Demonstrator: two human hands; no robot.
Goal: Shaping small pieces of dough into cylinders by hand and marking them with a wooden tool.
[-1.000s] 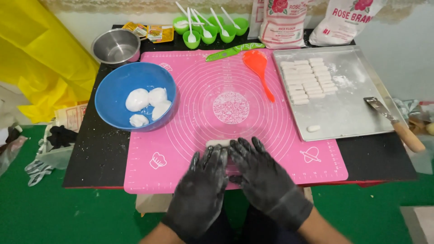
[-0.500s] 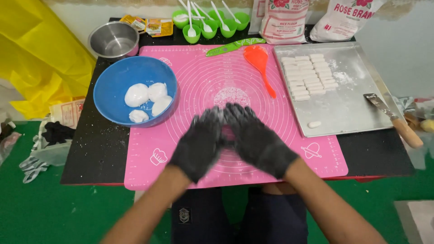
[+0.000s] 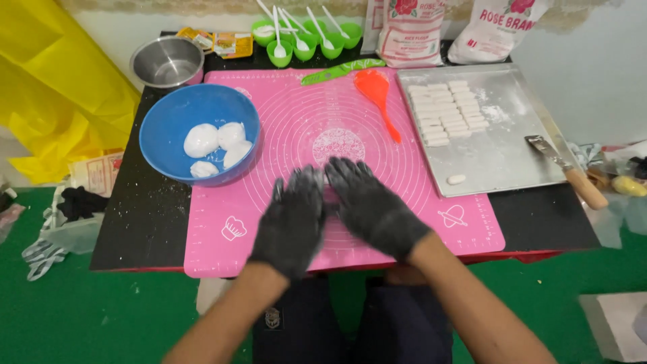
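Both my hands wear black gloves dusted with white flour. My left hand (image 3: 291, 222) and my right hand (image 3: 371, 205) lie palm down, side by side, on the near middle of a pink silicone mat (image 3: 283, 128), fingers spread and pointing away from me. Whatever lies under the palms is hidden. To the left, a blue bowl (image 3: 162, 118) holds several white dough balls (image 3: 219, 141). To the right, a metal tray (image 3: 505, 155) carries rows of small cut dough pieces (image 3: 446, 113) and one loose piece (image 3: 456, 179).
An orange spatula (image 3: 381, 101) and a green plastic knife (image 3: 344, 69) lie at the mat's far side. A wooden-handled scraper (image 3: 566, 172) rests on the tray's right edge. A steel pot (image 3: 167, 62), green cups with spoons (image 3: 303, 37) and flour bags (image 3: 411, 30) line the back.
Both hands slid forward from the mat's near edge toward its middle, then drew back slightly. The white dough piece seen between them a second ago is now covered.
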